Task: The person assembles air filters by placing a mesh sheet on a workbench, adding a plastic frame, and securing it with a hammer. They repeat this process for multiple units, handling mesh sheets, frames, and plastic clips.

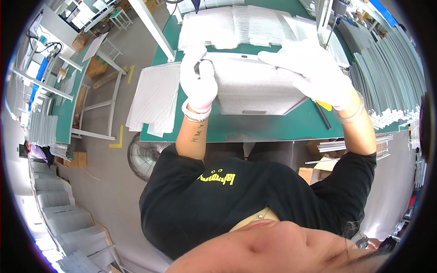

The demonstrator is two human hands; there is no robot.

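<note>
A silvery mesh panel (255,91) with a thin frame lies before me at the green table. There is a dark slot in its far edge and a small grey tab at its near edge. My left hand (198,82), in a white glove, curls its fingers round the panel's far left corner. The white-gloved right hand (314,68) reaches across the far right part of the panel, fingers stretched out along its far edge. Glare washes out the glove's detail there. Beside my right wrist lies a dark tool with a yellow part (322,113).
Mesh sheets (157,98) are piled at the left, with more mesh sheets (236,27) along the back. Grey-green panels (387,68) stack up on the right. A white post (154,29) rises at the table's back left. A floor fan (145,154) stands below the near edge.
</note>
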